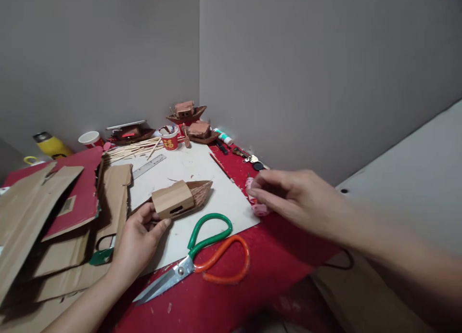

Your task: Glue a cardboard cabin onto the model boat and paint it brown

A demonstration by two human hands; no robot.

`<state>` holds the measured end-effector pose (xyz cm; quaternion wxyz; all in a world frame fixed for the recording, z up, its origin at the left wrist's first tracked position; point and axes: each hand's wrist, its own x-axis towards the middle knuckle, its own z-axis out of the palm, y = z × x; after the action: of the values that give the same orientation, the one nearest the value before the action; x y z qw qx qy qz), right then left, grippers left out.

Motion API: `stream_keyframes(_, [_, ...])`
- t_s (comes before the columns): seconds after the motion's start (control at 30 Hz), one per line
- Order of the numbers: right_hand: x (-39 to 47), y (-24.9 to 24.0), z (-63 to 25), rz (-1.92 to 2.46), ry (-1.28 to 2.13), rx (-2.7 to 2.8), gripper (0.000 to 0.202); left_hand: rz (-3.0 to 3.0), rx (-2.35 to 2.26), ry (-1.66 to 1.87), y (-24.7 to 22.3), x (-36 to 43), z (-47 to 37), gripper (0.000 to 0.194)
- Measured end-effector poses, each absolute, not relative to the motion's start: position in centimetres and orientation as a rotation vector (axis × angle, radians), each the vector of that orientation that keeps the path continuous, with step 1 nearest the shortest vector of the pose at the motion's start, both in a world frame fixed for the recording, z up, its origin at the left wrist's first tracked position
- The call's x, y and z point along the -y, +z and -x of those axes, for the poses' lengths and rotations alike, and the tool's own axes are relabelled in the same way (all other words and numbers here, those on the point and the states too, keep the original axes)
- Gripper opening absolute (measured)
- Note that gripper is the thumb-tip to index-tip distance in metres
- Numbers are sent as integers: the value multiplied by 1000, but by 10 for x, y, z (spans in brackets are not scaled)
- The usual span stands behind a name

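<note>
My left hand (140,236) holds a small cardboard model boat (172,200) by its near end, thumb and fingers pinching it over the white board (224,193). The boat has a rounded cabin with a dark window slot and a pointed, brownish bow. At the table's right edge, my right hand (292,198) has its fingers curled at a pink object (260,210), whose kind I cannot make out because the hand covers much of it. Between the hands lie large scissors (182,269) with one green and one orange handle, their blades closed.
Cardboard sheets (39,208) pile up on the left. A metal ruler (149,165), thin wooden sticks (126,151) and a red paper cup (169,139) stand or lie farther back. Finished-looking model boats (186,111) sit near the grey wall. A yellow bottle (52,145) leans at left.
</note>
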<state>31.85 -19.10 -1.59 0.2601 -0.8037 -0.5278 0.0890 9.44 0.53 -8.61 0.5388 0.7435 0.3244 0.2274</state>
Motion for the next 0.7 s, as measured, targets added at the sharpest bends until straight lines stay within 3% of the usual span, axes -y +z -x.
stream_keyframes(0.17, [240, -45, -339, 2474, 46, 1509, 30, -1771, -764, 533, -89, -8, -94, 32])
stream_keyframes(0.4, [242, -78, -354, 2537, -4, 1766, 28, -1791, -749, 558, -85, -5, -94, 26])
stream_keyframes(0.7, [242, -70, -356, 2496, 56, 1578, 26, -1660, -773, 579, -87, -3, -89, 25])
